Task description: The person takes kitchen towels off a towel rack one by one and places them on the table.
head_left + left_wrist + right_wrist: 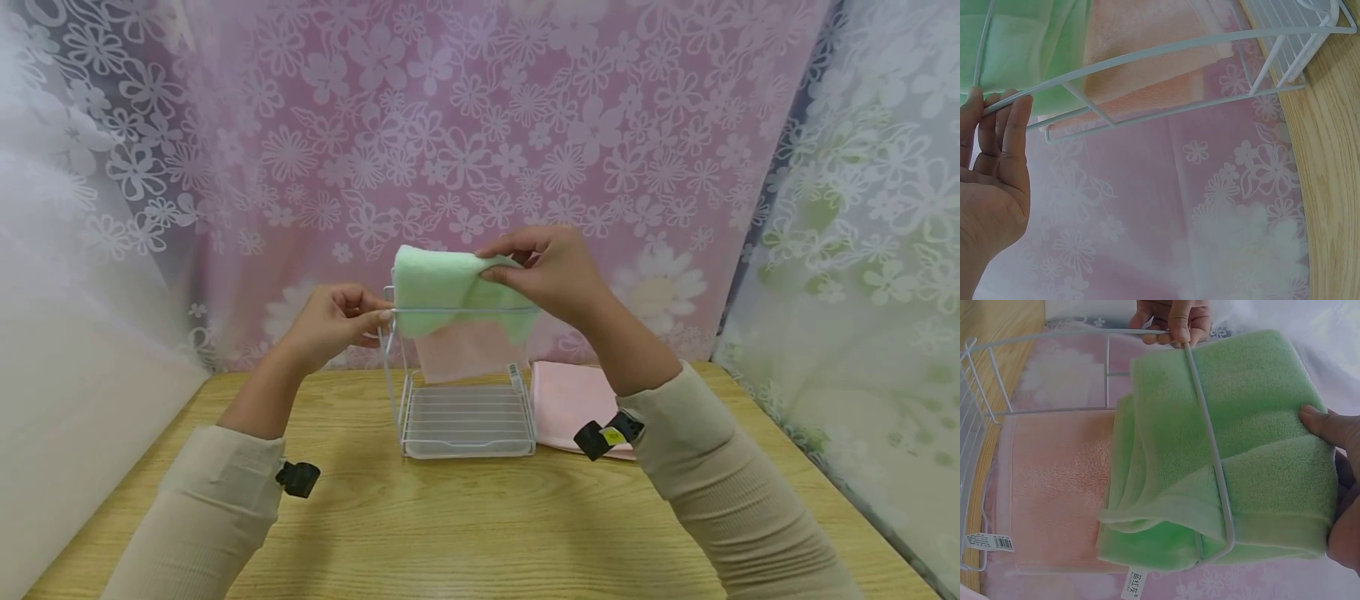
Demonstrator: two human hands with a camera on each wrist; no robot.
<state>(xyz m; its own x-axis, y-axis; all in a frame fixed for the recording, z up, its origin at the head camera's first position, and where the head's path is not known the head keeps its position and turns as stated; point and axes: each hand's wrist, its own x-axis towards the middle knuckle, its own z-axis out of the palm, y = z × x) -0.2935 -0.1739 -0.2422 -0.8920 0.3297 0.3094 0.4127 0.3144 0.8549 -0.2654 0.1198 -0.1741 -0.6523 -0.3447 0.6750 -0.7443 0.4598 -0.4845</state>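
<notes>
The right hand [551, 271] pinches the green towel [450, 287], which hangs over the top bar of the white rack [461, 417]. The left hand [333, 321] pinches that bar. The towel looks bunched, so smoothing it flat likely comes next.

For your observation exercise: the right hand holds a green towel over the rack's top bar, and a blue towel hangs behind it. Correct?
Not quite. The towel behind is pink, not blue, as the right wrist view shows. The right hand does hold the green towel over the rack.
</notes>
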